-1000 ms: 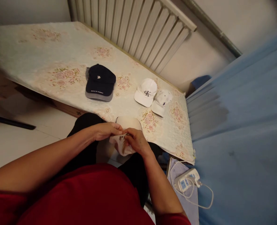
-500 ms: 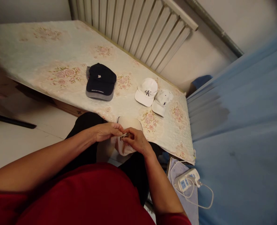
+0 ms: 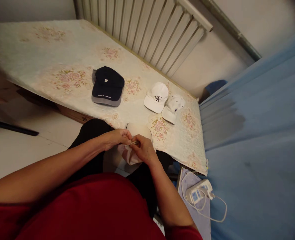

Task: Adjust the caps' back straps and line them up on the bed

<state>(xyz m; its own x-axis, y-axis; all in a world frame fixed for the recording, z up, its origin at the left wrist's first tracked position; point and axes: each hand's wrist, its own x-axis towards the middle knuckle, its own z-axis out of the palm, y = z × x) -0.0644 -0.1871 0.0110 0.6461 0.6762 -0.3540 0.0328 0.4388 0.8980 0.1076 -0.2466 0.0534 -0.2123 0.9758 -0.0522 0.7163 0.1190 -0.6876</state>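
Note:
A cream cap [image 3: 141, 130] rests between my knees, its brim side towards the bed and its pinkish-looking soft part towards me. My left hand [image 3: 118, 137] is closed, thumb and fingers pinching a narrow strap of the cap. From the other side my right hand [image 3: 145, 149] pinches the same strap, where a small brass-coloured piece, perhaps a buckle, shows between the fingertips. The two hands nearly touch over the cap and hide part of it. Finer detail of the strap cannot be made out.
On the flowered bed cover [image 3: 82, 50] lie a navy cap [image 3: 108, 83] with a grey brim, a white cap [image 3: 157, 96] and a smaller white cap [image 3: 173, 108]. A power strip [image 3: 198, 192] with a looped cable sits at the right. A blue curtain [image 3: 257, 150] hangs beyond it.
My right fingers have closed in further over the strap and the brass-coloured piece, so less of it shows. Both hands stay over the cap, which has barely moved.

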